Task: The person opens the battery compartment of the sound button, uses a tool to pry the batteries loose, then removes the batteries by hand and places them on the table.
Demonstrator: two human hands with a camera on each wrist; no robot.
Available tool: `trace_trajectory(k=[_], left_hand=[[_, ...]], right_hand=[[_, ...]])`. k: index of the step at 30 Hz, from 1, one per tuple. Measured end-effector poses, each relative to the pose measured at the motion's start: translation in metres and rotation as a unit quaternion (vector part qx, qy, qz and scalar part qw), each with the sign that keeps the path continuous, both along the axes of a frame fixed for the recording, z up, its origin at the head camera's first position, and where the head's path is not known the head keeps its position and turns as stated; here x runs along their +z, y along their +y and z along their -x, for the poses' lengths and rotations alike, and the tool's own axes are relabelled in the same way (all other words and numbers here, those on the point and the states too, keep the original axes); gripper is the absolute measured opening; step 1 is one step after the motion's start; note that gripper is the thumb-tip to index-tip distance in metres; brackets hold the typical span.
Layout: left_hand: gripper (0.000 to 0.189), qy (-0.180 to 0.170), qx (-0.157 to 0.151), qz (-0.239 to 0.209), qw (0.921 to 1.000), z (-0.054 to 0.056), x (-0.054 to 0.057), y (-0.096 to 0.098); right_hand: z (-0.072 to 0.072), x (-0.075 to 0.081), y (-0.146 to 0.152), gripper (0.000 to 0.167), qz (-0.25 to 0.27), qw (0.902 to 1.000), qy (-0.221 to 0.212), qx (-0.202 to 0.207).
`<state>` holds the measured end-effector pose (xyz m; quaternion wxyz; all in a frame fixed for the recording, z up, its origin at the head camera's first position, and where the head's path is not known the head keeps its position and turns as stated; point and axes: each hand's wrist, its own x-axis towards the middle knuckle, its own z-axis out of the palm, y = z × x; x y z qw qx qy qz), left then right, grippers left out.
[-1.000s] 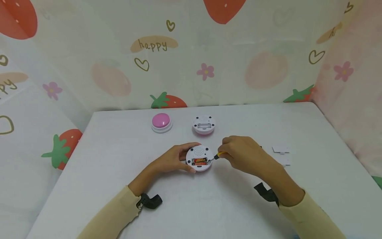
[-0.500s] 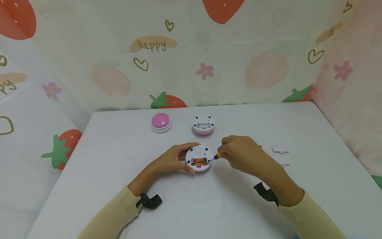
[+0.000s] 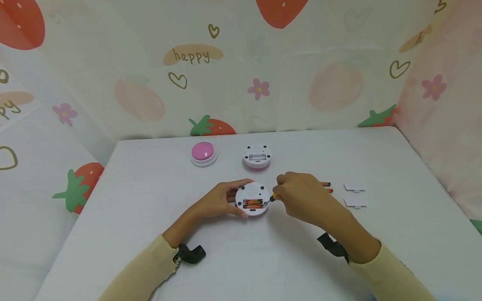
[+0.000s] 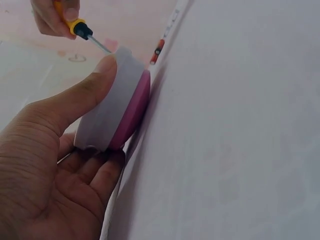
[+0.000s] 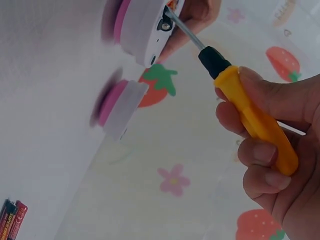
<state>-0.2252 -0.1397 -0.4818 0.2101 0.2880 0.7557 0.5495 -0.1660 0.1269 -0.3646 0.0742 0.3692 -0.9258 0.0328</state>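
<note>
My left hand [image 3: 216,201] grips a round white push button [image 3: 252,190] by its left side, thumb at the near edge. The button lies upside down, its pink dome toward the table in the left wrist view. Two red-and-black batteries [image 3: 253,203] sit in its uncovered compartment. My right hand [image 3: 303,194] holds a screwdriver [image 5: 257,120] with a yellow handle, fingers wrapped round it. The metal tip reaches into the right end of the compartment, beside the batteries. In the head view most of the handle is hidden by the hand.
Behind the hands stand an upright pink-domed button [image 3: 203,152] and another upside-down button [image 3: 257,156] with a bare battery compartment. Two loose batteries [image 3: 326,184] lie partly behind the right hand. Farther right are two small white covers [image 3: 355,187] on the white table [image 3: 150,188].
The right hand has shifted slightly left, so the loose batteries and the nearer cover show more. The screwdriver tip stays at the compartment's right end. The left hand keeps its grip.
</note>
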Motion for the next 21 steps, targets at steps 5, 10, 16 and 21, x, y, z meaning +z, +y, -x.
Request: trace_trajectory(k=[5,10,16,21], left_hand=[[0.091,-0.004,0.007,0.001,1.0000,-0.001,0.001,0.000],[0.092,-0.003,0.013,-0.001,0.9999,0.000,0.000,0.000],[0.092,0.002,0.015,0.001,0.9999,-0.001,0.000,0.001],[0.091,0.003,0.017,0.010,0.9998,-0.001,0.001,0.001]], right_hand=[[0.001,0.003,-0.006,0.007,-0.023,0.9997,0.005,0.002],[0.003,0.010,-0.014,0.010,-0.050,0.9987,0.007,0.011],[0.003,0.007,-0.013,0.006,-0.051,0.9987,0.000,0.000],[0.003,-0.007,-0.003,0.005,0.008,0.9998,0.018,-0.001]])
